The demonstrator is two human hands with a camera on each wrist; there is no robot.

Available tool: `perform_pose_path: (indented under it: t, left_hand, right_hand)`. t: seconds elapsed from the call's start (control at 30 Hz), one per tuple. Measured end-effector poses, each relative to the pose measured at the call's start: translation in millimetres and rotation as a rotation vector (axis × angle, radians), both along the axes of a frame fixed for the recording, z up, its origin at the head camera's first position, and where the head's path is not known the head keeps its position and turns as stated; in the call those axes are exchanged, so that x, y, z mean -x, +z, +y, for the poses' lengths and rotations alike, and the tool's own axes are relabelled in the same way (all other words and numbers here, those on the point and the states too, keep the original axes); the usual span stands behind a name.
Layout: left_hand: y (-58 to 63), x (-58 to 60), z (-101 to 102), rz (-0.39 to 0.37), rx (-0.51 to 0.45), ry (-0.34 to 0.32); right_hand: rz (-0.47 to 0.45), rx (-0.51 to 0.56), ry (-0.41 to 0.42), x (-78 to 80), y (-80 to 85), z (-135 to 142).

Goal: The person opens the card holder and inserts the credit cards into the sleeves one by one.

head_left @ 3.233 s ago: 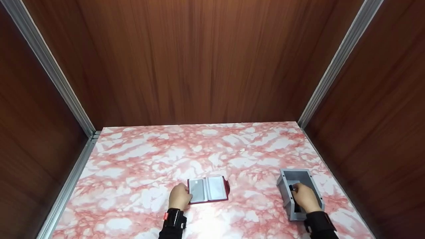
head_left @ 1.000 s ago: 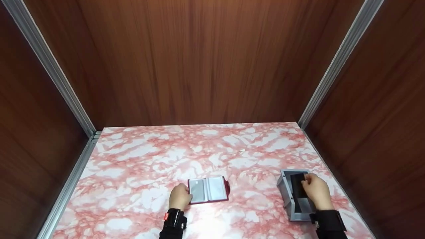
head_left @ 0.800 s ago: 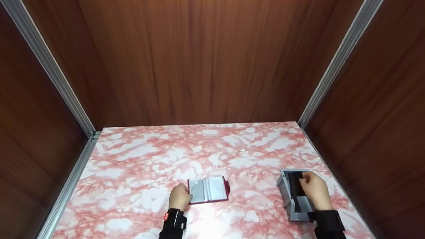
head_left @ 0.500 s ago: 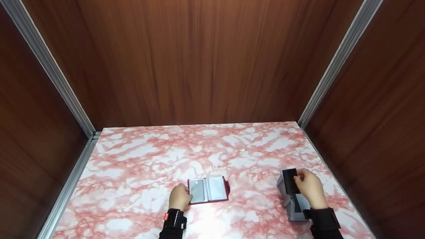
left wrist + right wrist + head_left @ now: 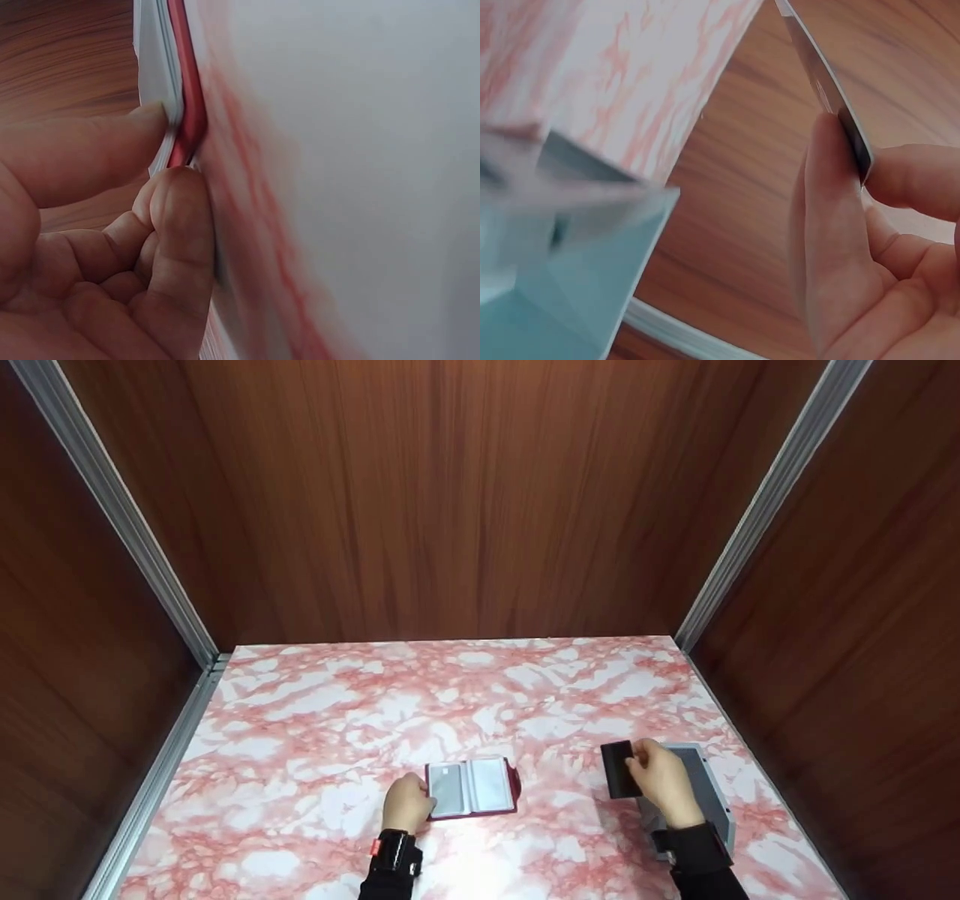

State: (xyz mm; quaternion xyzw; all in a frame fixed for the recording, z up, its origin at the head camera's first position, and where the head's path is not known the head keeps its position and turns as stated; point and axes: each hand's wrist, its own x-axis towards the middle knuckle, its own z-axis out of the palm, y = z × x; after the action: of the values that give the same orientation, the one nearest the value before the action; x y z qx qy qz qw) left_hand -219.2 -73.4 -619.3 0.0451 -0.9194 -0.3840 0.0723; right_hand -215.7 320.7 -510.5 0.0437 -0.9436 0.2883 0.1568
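An opened card holder (image 5: 489,786) with a red cover and clear plastic sleeves lies on the table, a greyish card (image 5: 445,791) showing in its left sleeve. My left hand (image 5: 406,805) pinches its left edge; in the left wrist view the thumb lies on the sleeves and the fingers are at the red cover (image 5: 191,97). My right hand (image 5: 664,781) pinches a thin dark card (image 5: 619,769) by its right edge, held up just left of the grey bin (image 5: 709,787). The right wrist view shows this card edge-on between thumb and fingers. My right hand and wrist hide part of the bin.
The bin stands at the right of the pink-and-white marbled table (image 5: 465,690). Brown wood-grain panels (image 5: 450,510) close off the back and both sides, with metal rails (image 5: 772,502) in the corners.
My right hand was inside the bin, then drew the dark card up and carried it left past the bin's rim. My left hand and the card holder stayed in place.
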Motion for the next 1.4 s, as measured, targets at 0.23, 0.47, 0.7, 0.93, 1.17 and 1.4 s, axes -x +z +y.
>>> perform_pose_path:
  t: [0.23,0.47,0.7,0.93,1.17,1.4]
  left_hand:
    - [0.4,0.8,-0.7,-0.013,0.002,0.002]
    - [0.5,0.2,0.4,-0.008,0.011,-0.004]
    - [1.0,0.3,1.2,-0.009,-0.002,0.001]
    - [0.4,-1.0,0.5,0.006,0.001,-0.002]
    - [0.9,-0.7,0.8,0.004,-0.004,0.003]
    - [0.9,-1.0,1.0,0.006,0.0,0.007]
  right_hand:
    - [0.004,0.007,0.047,4.3,-11.2,-17.4]
    - [-0.014,0.034,0.087,8.3,-17.9,-35.0]
    - [0.001,0.075,0.111,13.5,-25.4,-52.3]
    - [-0.011,0.102,0.143,17.6,-32.8,-69.2]
    - [-0.027,0.139,0.146,23.9,-37.3,-84.2]
    - [-0.04,0.166,0.151,29.8,-42.7,-99.6]
